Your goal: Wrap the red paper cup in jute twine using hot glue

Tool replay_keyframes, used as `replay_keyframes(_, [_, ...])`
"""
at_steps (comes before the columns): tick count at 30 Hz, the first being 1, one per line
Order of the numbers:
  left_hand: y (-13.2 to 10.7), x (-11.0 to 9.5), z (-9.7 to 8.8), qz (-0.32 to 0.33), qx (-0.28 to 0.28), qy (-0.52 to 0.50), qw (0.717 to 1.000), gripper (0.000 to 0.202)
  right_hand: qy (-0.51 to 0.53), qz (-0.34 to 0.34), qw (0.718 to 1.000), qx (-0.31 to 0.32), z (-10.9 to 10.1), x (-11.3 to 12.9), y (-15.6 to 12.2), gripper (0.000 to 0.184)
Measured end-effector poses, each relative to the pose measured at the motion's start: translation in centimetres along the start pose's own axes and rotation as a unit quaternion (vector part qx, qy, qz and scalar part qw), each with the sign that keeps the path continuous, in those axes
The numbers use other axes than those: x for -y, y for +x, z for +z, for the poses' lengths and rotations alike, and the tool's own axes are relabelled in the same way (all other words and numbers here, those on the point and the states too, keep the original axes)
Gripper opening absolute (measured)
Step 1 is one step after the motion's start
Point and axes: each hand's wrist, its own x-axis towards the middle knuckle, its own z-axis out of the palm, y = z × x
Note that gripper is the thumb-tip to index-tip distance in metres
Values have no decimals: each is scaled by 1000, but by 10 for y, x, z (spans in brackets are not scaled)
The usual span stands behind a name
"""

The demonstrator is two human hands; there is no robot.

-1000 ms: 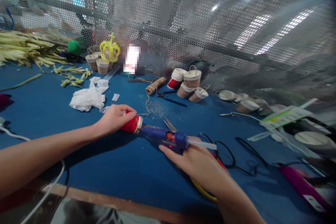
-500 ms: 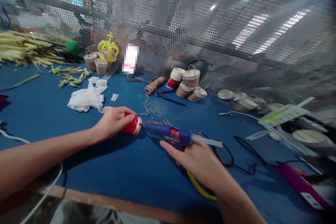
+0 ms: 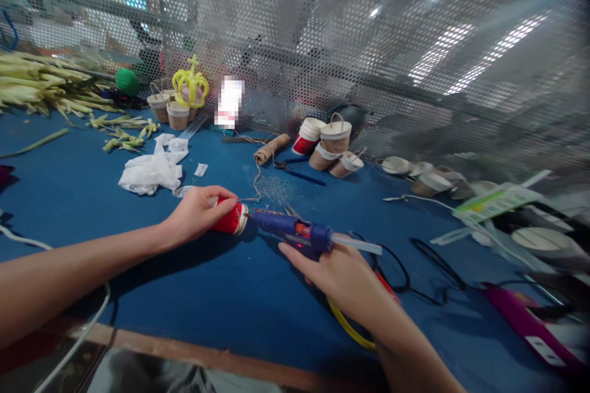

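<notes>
My left hand [image 3: 196,213] is wrapped round a red paper cup [image 3: 229,220] that lies on its side on the blue table [image 3: 221,301], its base pointing right. My right hand [image 3: 338,276] grips a blue hot glue gun [image 3: 295,231] with a clear glue stick sticking out of its back. The gun's nozzle touches the cup's base rim. A strand of brown twine [image 3: 256,187] runs from the cup up to a twine roll [image 3: 271,148].
Twine-wrapped cups [image 3: 334,147] stand at the back centre, more cups and a yellow crown [image 3: 190,86] at back left. White plastic [image 3: 150,172], green stalks [image 3: 41,86], scissors [image 3: 299,175], black cables [image 3: 415,270] and a magenta tool [image 3: 525,319] lie around. A perforated metal screen [image 3: 369,43] closes the back.
The glue gun's nozzle has stayed against the cup's base while my right hand shifted it slightly up and to the left. The left hand keeps holding the cup.
</notes>
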Motion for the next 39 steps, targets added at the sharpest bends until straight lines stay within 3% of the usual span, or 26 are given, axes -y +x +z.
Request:
replay_keyframes(15, [-2, 0, 0, 3, -4, 3, 1000, 32, 2, 12, 1000, 17, 1, 0, 3, 17])
replay_keyframes(23, [-3, 1, 1, 40, 3, 34, 999, 30, -5, 15, 1000, 17, 1, 1, 5, 15])
replay_keyframes(31, [-5, 2, -1, 68, 15, 66, 995, 31, 51, 101, 993, 45, 2, 4, 8, 18])
replay_keyframes(39, [-5, 2, -1, 76, 12, 83, 994, 30, 60, 104, 991, 63, -1, 6, 9, 20])
